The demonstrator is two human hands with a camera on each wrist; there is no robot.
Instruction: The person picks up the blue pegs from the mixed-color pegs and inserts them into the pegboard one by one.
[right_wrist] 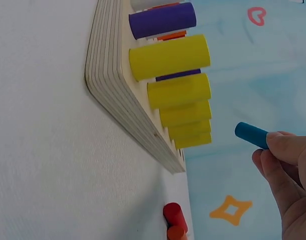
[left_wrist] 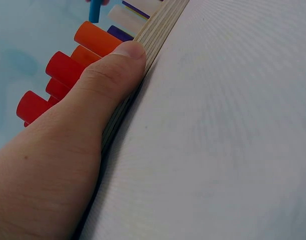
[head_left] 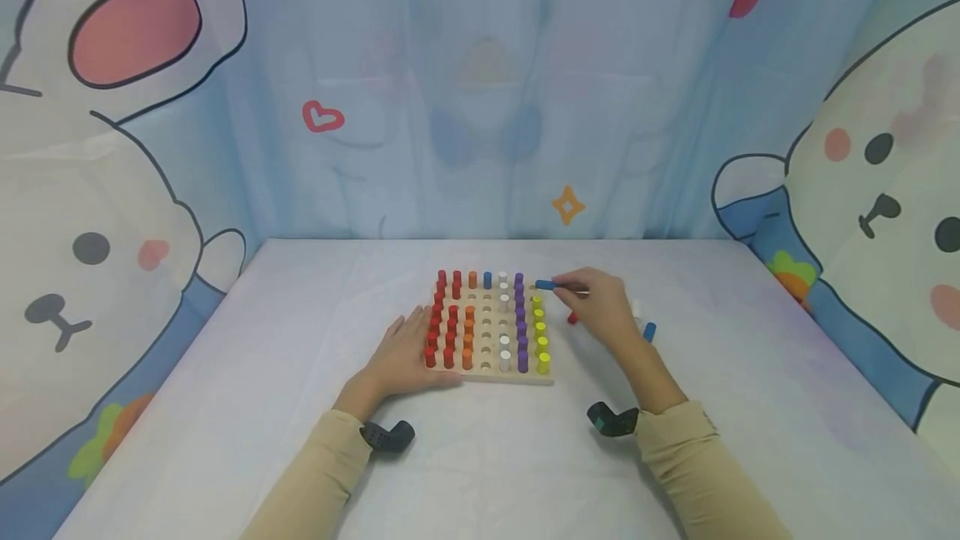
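A wooden pegboard (head_left: 517, 380) lies on the table, with red, orange, white, purple and yellow pegs in columns and one blue peg (head_left: 487, 279) at the far end. Several holes below that blue peg are bare. My left hand (head_left: 405, 357) rests against the board's near left corner, its thumb along the front edge, as the left wrist view also shows. Between thumb and fingers, my right hand (head_left: 600, 307) pinches another blue peg (right_wrist: 251, 135), roughly sideways. It is over the far right part of the board, just beyond the yellow pegs (head_left: 539, 327).
Right of the board, partly behind the right hand, lie loose pegs: a red one (head_left: 573, 317), a white one (head_left: 637, 309) and a blue one (head_left: 649, 331). An orange peg (right_wrist: 176, 233) shows in the right wrist view. A printed curtain (head_left: 480, 148) hangs behind the table.
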